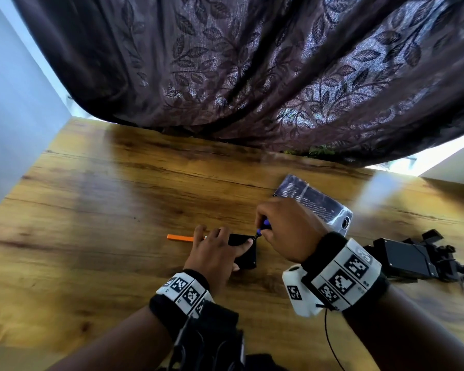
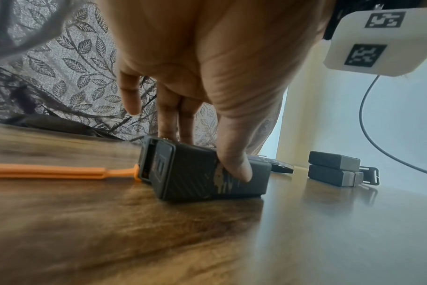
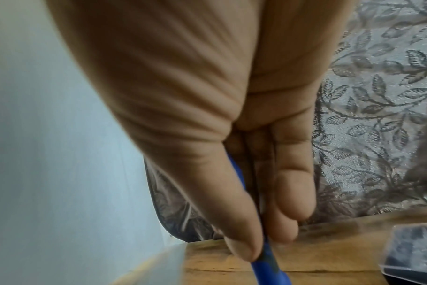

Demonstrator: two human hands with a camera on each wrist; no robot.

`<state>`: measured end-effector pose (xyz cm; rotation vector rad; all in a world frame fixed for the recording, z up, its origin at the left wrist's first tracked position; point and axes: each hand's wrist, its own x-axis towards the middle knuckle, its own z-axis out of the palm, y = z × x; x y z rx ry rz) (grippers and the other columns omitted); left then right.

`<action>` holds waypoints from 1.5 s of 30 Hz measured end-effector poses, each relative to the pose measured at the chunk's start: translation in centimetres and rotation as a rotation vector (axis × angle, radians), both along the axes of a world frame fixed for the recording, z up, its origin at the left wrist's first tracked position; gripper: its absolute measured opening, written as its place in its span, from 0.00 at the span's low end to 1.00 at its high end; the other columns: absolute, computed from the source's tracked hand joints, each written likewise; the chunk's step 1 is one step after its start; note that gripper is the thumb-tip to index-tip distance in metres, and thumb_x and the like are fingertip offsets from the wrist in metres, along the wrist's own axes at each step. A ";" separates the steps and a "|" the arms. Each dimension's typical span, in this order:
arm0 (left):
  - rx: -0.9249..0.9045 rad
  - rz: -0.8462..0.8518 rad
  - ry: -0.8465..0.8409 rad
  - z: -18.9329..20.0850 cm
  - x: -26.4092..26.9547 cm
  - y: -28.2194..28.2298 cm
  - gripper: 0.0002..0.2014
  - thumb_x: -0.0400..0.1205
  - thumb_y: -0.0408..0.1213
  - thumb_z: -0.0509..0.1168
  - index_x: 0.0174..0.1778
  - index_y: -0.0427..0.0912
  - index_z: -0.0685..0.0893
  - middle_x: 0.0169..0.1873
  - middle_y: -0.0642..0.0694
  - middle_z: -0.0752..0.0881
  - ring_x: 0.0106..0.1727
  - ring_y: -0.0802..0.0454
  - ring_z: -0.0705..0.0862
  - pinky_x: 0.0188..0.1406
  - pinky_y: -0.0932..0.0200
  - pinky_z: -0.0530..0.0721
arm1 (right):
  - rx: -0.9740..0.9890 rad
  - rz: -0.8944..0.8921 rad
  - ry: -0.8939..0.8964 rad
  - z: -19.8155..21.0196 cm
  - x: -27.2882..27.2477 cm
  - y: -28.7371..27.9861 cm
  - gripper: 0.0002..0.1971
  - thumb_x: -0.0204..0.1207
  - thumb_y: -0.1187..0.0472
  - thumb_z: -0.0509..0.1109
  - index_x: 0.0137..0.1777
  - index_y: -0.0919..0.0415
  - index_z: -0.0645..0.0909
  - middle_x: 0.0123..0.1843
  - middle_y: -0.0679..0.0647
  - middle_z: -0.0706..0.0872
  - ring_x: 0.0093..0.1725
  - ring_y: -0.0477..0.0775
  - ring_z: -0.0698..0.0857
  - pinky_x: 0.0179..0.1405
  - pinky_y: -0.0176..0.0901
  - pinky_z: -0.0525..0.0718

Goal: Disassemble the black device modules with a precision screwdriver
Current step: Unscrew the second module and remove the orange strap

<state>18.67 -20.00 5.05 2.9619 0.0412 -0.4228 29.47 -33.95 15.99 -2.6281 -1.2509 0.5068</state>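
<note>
A black device module [image 1: 243, 251] [image 2: 197, 173] lies on the wooden table [image 1: 105, 210]. My left hand [image 1: 225, 246] [image 2: 207, 154] holds it, thumb on its near side and fingers over the far edge. My right hand [image 1: 264, 232] [image 3: 263, 241] pinches a blue precision screwdriver [image 1: 265, 225] [image 3: 268, 270] between thumb and fingers. The tip points down at the module's far right corner; the contact point is hidden by my fingers.
An orange pry tool [image 1: 180, 238] [image 2: 56, 171] lies left of the module. A clear plastic bit case [image 1: 315, 203] sits behind my right hand. More black modules [image 1: 407, 261] [image 2: 334, 168] are stacked at the right. A patterned curtain [image 1: 252, 76] hangs over the table's far edge.
</note>
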 end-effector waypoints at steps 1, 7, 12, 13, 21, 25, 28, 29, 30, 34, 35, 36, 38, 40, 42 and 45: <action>-0.005 -0.003 0.007 0.0 0.1 0.1 0.33 0.88 0.54 0.62 0.86 0.70 0.53 0.77 0.44 0.66 0.78 0.43 0.67 0.82 0.32 0.49 | -0.019 -0.003 -0.006 0.2 -0.1 0.3 0.05 0.78 0.65 0.74 0.47 0.53 0.84 0.50 0.45 0.81 0.47 0.47 0.83 0.48 0.45 0.85; -0.018 -0.022 0.032 0.2 0.4 0.3 0.33 0.87 0.54 0.63 0.86 0.69 0.56 0.76 0.42 0.68 0.78 0.41 0.67 0.82 0.29 0.51 | -0.138 -0.023 -0.123 1.1 -0.8 0.7 0.08 0.79 0.61 0.73 0.55 0.48 0.85 0.56 0.44 0.80 0.53 0.48 0.84 0.45 0.41 0.82; -0.017 -0.049 0.031 0.0 0.5 0.5 0.32 0.88 0.54 0.62 0.86 0.68 0.56 0.76 0.41 0.67 0.78 0.40 0.66 0.81 0.27 0.52 | -0.282 0.012 -0.213 1.2 -0.7 1.5 0.05 0.84 0.58 0.68 0.56 0.54 0.83 0.57 0.50 0.81 0.54 0.54 0.85 0.44 0.43 0.79; -0.015 -0.055 0.027 -0.1 0.5 0.6 0.32 0.88 0.54 0.62 0.86 0.68 0.56 0.76 0.41 0.67 0.78 0.39 0.66 0.81 0.27 0.52 | -0.312 0.024 -0.238 1.0 -0.8 1.8 0.06 0.85 0.57 0.67 0.56 0.56 0.82 0.57 0.52 0.82 0.54 0.55 0.85 0.44 0.44 0.78; -0.026 -0.073 0.003 -0.1 0.5 0.6 0.32 0.88 0.53 0.62 0.87 0.66 0.58 0.75 0.39 0.67 0.76 0.37 0.66 0.80 0.27 0.54 | -0.333 -0.026 -0.173 0.5 0.2 2.4 0.10 0.80 0.55 0.73 0.58 0.53 0.81 0.61 0.51 0.77 0.54 0.54 0.83 0.51 0.45 0.83; -0.027 -0.073 0.012 0.3 0.3 0.5 0.31 0.88 0.53 0.62 0.87 0.65 0.59 0.75 0.39 0.67 0.76 0.36 0.67 0.80 0.27 0.55 | -0.254 -0.096 -0.074 0.7 0.6 2.0 0.11 0.75 0.66 0.75 0.53 0.53 0.81 0.55 0.46 0.79 0.52 0.49 0.81 0.51 0.44 0.80; -0.008 -0.082 0.008 0.7 0.2 0.5 0.32 0.88 0.52 0.63 0.87 0.64 0.58 0.73 0.39 0.68 0.74 0.37 0.69 0.78 0.29 0.58 | -0.245 -0.139 -0.092 0.5 0.8 1.8 0.03 0.78 0.58 0.75 0.46 0.53 0.83 0.48 0.45 0.83 0.49 0.48 0.82 0.47 0.42 0.75; -0.005 -0.088 0.012 0.8 0.2 0.5 0.32 0.88 0.51 0.63 0.87 0.64 0.58 0.73 0.38 0.68 0.74 0.37 0.69 0.78 0.29 0.59 | -0.259 -0.165 -0.109 0.4 0.8 1.7 0.05 0.81 0.54 0.73 0.44 0.53 0.84 0.45 0.46 0.85 0.48 0.49 0.83 0.46 0.43 0.75; -0.003 -0.093 0.018 0.9 0.2 0.6 0.32 0.88 0.51 0.63 0.87 0.63 0.58 0.73 0.38 0.68 0.74 0.37 0.69 0.79 0.29 0.59 | -0.294 -0.184 -0.131 0.2 0.8 1.8 0.10 0.84 0.51 0.69 0.43 0.53 0.85 0.43 0.47 0.87 0.47 0.49 0.85 0.45 0.43 0.76; -0.005 -0.101 0.033 1.0 0.4 0.7 0.33 0.88 0.51 0.63 0.87 0.64 0.57 0.74 0.38 0.67 0.75 0.37 0.68 0.79 0.29 0.59 | -0.388 -0.207 -0.157 0.4 0.8 1.9 0.18 0.88 0.44 0.61 0.46 0.54 0.85 0.46 0.51 0.88 0.49 0.53 0.87 0.51 0.49 0.84; -0.007 -0.100 0.034 1.0 0.4 0.7 0.33 0.88 0.51 0.63 0.87 0.64 0.57 0.74 0.39 0.67 0.75 0.37 0.68 0.79 0.29 0.59 | -0.385 -0.194 -0.153 0.4 0.8 1.8 0.16 0.86 0.43 0.63 0.48 0.54 0.85 0.49 0.51 0.88 0.51 0.53 0.86 0.53 0.49 0.84; -0.011 -0.098 0.034 1.0 0.4 0.7 0.33 0.88 0.51 0.63 0.87 0.64 0.57 0.73 0.39 0.67 0.74 0.37 0.69 0.78 0.30 0.59 | -0.378 -0.181 -0.146 0.4 0.7 1.7 0.14 0.83 0.43 0.68 0.52 0.53 0.85 0.52 0.50 0.87 0.53 0.52 0.85 0.53 0.49 0.84; -0.012 -0.094 0.028 1.0 0.3 0.7 0.33 0.87 0.51 0.64 0.87 0.64 0.57 0.73 0.39 0.67 0.74 0.37 0.69 0.78 0.30 0.60 | -0.346 -0.137 -0.140 0.5 0.6 1.5 0.11 0.76 0.52 0.75 0.57 0.51 0.83 0.57 0.47 0.82 0.55 0.50 0.83 0.54 0.46 0.83; -0.008 -0.092 0.027 1.1 0.3 0.6 0.33 0.87 0.50 0.64 0.87 0.64 0.58 0.72 0.39 0.67 0.73 0.37 0.69 0.78 0.30 0.60 | -0.285 -0.119 -0.077 0.6 0.5 1.3 0.14 0.72 0.64 0.74 0.56 0.51 0.82 0.56 0.45 0.80 0.53 0.48 0.82 0.52 0.42 0.82; -0.009 -0.086 0.031 1.2 0.3 0.6 0.33 0.87 0.50 0.64 0.87 0.64 0.58 0.72 0.39 0.68 0.73 0.37 0.69 0.78 0.30 0.60 | -0.252 -0.116 -0.048 0.6 0.6 1.1 0.12 0.72 0.68 0.74 0.52 0.51 0.83 0.51 0.43 0.79 0.49 0.45 0.80 0.46 0.35 0.77; -0.011 -0.079 0.039 1.2 0.3 0.5 0.32 0.88 0.50 0.63 0.87 0.64 0.58 0.72 0.39 0.68 0.73 0.37 0.69 0.78 0.29 0.60 | -0.226 -0.116 -0.085 0.3 0.4 1.1 0.05 0.76 0.62 0.75 0.48 0.51 0.84 0.47 0.42 0.77 0.47 0.44 0.78 0.41 0.31 0.72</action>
